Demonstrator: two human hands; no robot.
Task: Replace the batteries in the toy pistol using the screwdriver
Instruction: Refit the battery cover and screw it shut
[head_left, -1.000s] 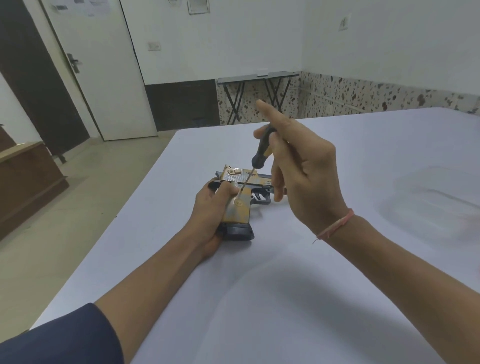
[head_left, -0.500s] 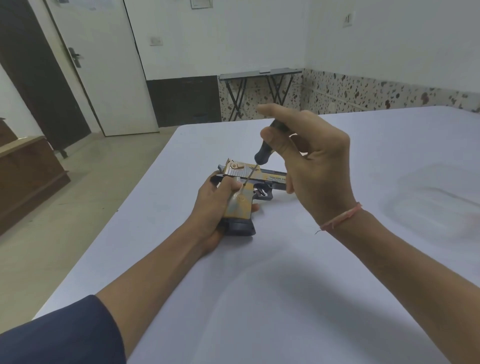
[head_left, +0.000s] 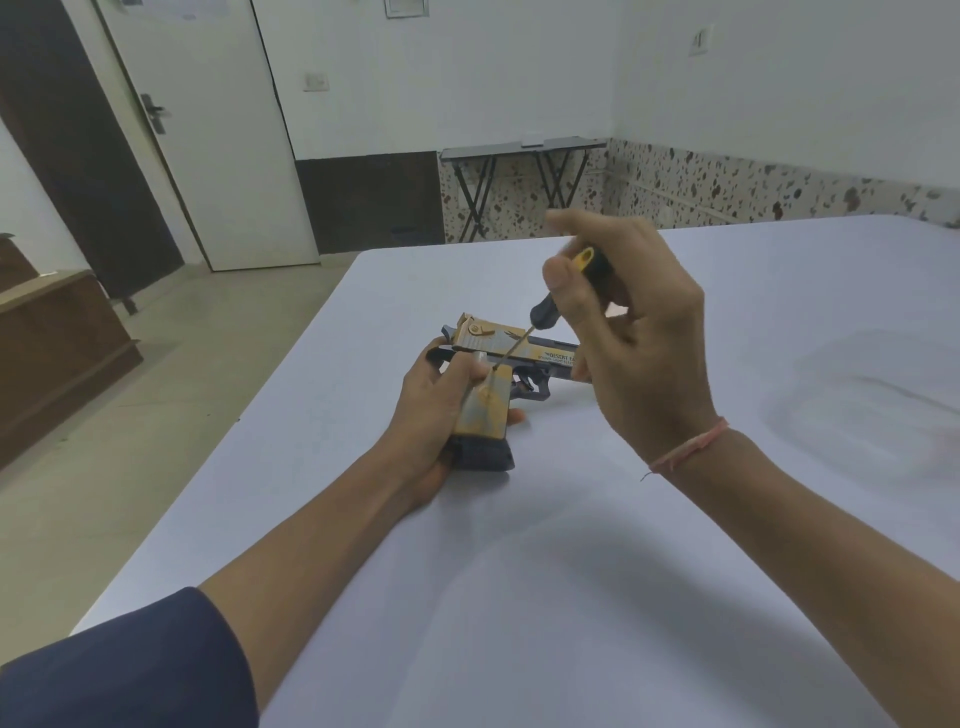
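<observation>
We are laying the toy pistol on its side on the white table in front of us, barrel pointing to our right and the dark base of the grip towards us, most likely so that the flat of the grip, where the screw seems to be sitting, is facing up; our left hand is wrapping round the grip from the left, thumb lying over the top face and fingers curling beneath, which we judge is pinning the toy against the turning force; our right hand is pinching the black-and-yellow handle of the screwdriver between thumb and fingertips, tilting it so the thin shaft is slanting down to a tip touching the grip just beside our left thumb; so light a hold is suiting a small screw, we think, since it is letting the handle roll; whether the tip is sitting in a screw head is too small to tell; on the slide we are reading "DESERT EA", the rest hiding behind our right hand, and the smaller line beneath is too fine to read.
</observation>
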